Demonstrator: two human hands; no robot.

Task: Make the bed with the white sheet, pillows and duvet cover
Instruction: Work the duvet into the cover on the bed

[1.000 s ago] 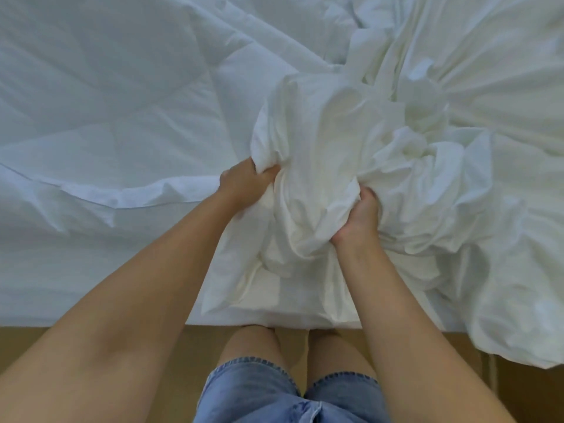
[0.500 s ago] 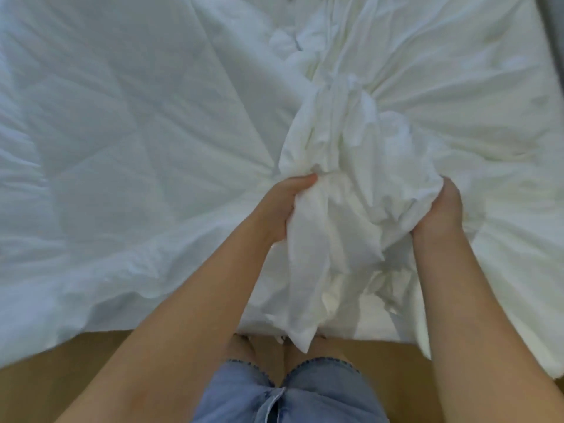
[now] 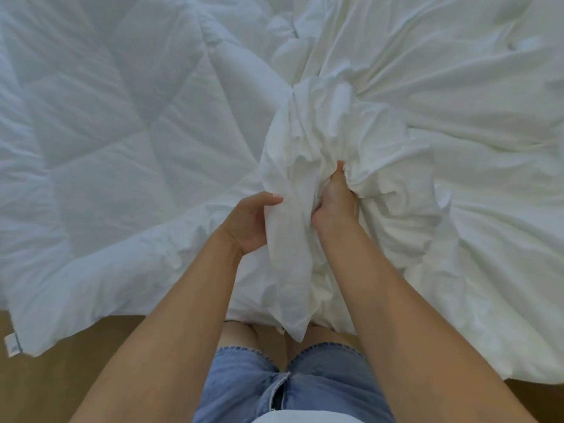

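left hand [image 3: 248, 222] — grips duvet cover [image 3: 305, 178] fold | right hand [image 3: 334, 198] — fingers buried, apparently clutching same bunch

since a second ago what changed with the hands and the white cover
The right hand has moved in beside the left hand and regripped the bunched white fabric cover higher; the left hand's grip looks looser. The white quilted duvet still lies spread on the left.

Bare wooden floor [image 3: 76, 377], tan, below the near edge of the bed [image 3: 91, 325]; a second strip at lower right. Soft, even light throughout.
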